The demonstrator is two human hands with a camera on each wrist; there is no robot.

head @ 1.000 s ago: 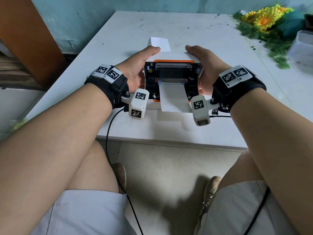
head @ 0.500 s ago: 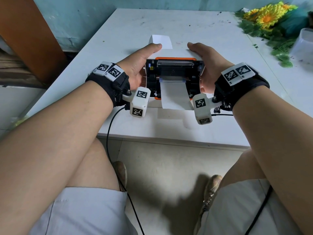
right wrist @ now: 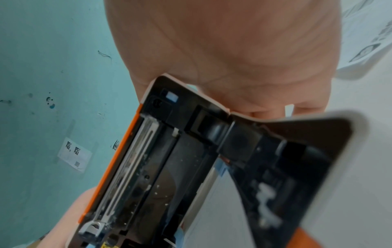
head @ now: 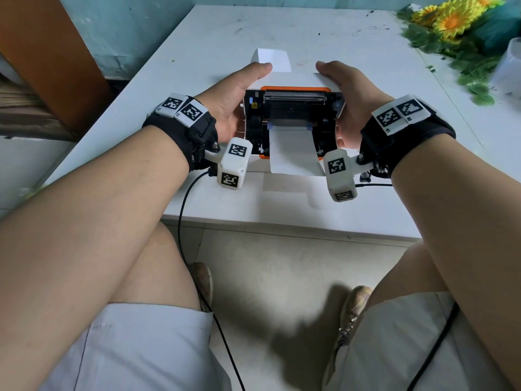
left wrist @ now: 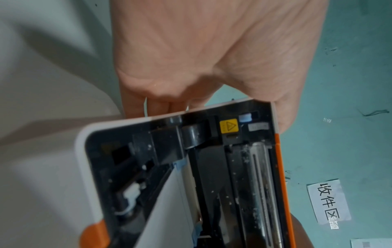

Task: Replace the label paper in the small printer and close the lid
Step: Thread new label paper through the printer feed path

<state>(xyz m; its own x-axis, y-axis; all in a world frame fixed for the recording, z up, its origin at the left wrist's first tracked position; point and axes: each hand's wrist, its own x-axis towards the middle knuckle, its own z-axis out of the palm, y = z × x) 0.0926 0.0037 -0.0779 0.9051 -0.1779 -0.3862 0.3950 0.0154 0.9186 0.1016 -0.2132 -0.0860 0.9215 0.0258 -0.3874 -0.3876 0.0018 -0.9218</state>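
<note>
A small white printer with orange trim (head: 258, 165) sits near the table's front edge, and its lid (head: 293, 79) is raised, showing the black inside. A white label paper strip (head: 294, 153) runs out of the front over the orange lip. My left hand (head: 239, 91) grips the lid's left side with the thumb on top. My right hand (head: 351, 93) grips the right side the same way. In the left wrist view the fingers (left wrist: 157, 104) curl behind the lid (left wrist: 244, 151), beside the paper strip (left wrist: 165, 209). The right wrist view shows the right hand (right wrist: 244, 50) on the lid's edge (right wrist: 161, 159).
A white folded stack of labels (head: 273, 59) lies just behind the printer. Artificial sunflowers (head: 454, 21) and a clear container (head: 511, 66) sit at the back right. A brown board (head: 48, 52) stands to the left. The table's front edge (head: 282, 221) is close to the printer.
Both hands keep the same hold on the lid's sides. The lid's tilt looks almost unchanged, and the head view has shifted slightly.
</note>
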